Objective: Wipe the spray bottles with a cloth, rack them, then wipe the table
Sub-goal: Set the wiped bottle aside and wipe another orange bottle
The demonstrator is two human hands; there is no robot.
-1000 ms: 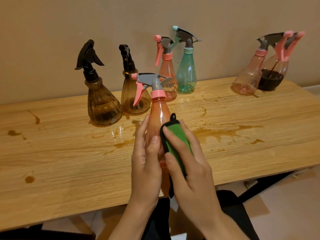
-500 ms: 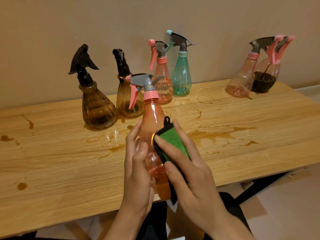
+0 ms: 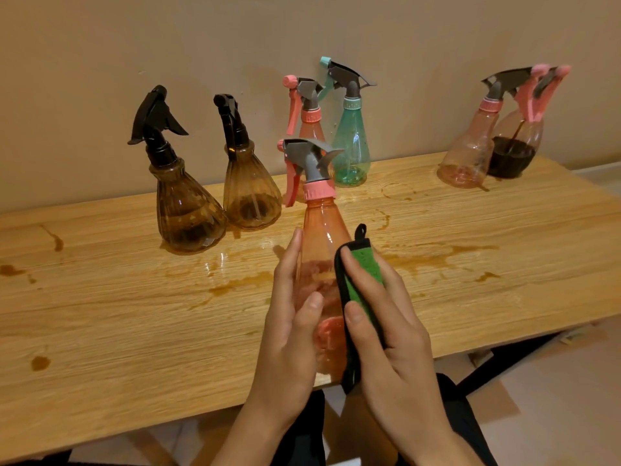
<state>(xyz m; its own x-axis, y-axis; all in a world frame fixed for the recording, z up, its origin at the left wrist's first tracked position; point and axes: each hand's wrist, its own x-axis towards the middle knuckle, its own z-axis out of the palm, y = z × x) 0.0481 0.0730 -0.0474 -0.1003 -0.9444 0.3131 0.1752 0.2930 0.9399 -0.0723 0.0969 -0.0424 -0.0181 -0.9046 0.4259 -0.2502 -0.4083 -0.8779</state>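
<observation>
**Fingers**
- Left hand [image 3: 289, 334], lower centre of the frame. Its fingers [image 3: 291, 253] run up the left flank of an orange translucent plastic spray bottle [image 3: 322, 237], and the thumb lies across the front face. The digits are lightly bent and grasp the bottle body.
- Right hand [image 3: 393, 348], immediately right of the bottle. Its fingers [image 3: 351, 264] and thumb curve over a green cloth with black edging and a black loop [image 3: 364, 274]. They clamp the cloth and press it against the bottle's right flank.

**Held bottle**
- The long axis is near vertical in the frame, with the top leaning slightly left.
- The pink collar and grey spray head are uppermost. The nozzle and pink trigger face the left of the frame.
- The base sits at lower centre, at the near edge of a light wooden table [image 3: 100, 331]. Whether the base touches the table cannot be determined.

**Surroundings**
- Brown liquid stains [image 3: 235, 287] spread across the tabletop.
- Left of centre, two brown ribbed bottles with black spray heads [image 3: 188, 210] stand side by side.
- At upper centre, a pink-collared orange bottle [image 3: 311, 119] stands just beside a teal bottle [image 3: 351, 146].
- At upper right, a pale pink clear bottle [image 3: 470, 153] overlaps a bottle holding dark liquid [image 3: 514, 149].
</observation>
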